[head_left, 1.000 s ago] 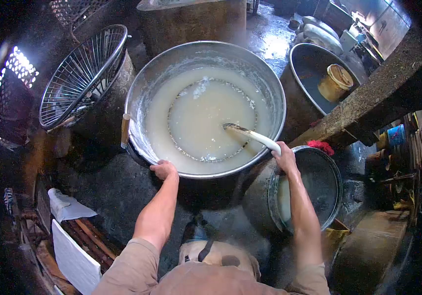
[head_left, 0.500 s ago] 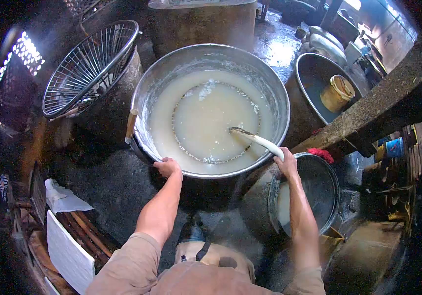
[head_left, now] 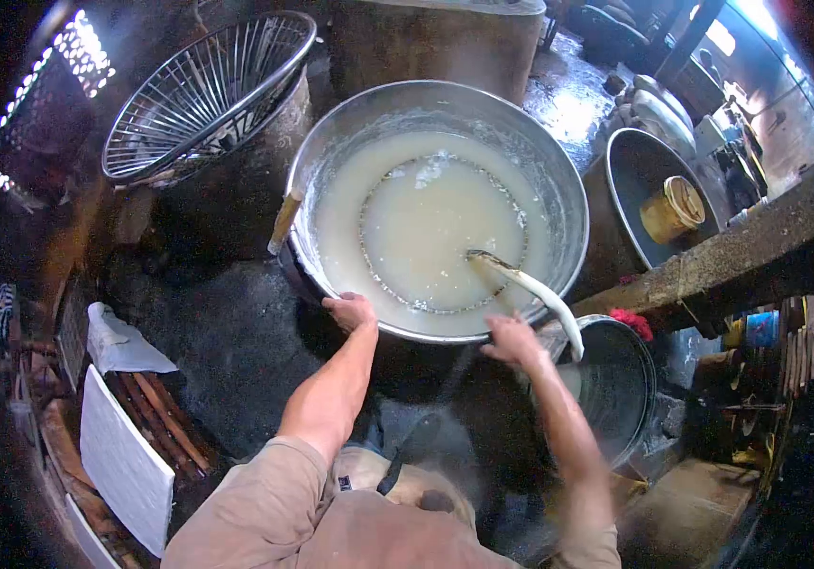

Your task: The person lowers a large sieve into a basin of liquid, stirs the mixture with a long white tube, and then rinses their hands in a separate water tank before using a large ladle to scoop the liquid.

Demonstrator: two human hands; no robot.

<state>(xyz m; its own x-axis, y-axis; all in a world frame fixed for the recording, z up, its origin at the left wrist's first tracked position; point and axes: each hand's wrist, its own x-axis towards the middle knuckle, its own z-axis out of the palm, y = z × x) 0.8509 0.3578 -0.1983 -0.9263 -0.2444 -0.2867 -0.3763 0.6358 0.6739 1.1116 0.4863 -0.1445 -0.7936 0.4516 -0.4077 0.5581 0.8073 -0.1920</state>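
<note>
A wide metal basin (head_left: 573, 204) holds cloudy, cream-coloured liquid (head_left: 435, 223) with white bits afloat and a thin ring-shaped line in it. My left hand (head_left: 350, 311) grips the basin's near rim, left of centre. At the near right rim is my right hand (head_left: 513, 339), slightly blurred, its fingers apart and holding nothing. A curved white hose (head_left: 544, 296) hangs over the right rim, one end in the liquid and the other outside above a metal pot (head_left: 649, 379); my right hand is off it, to its left.
A wire basket (head_left: 212, 95) rests on a drum at the back left. A tub (head_left: 620, 204) with a yellow bucket (head_left: 672, 209) stands at the right, behind a thick wooden beam (head_left: 739, 254). White boards (head_left: 122, 460) lean at the lower left.
My right hand has let go of the hose and moved left to the basin's near rim. The hose's outer end now hangs down. The view has shifted, while my left hand stays on the rim.
</note>
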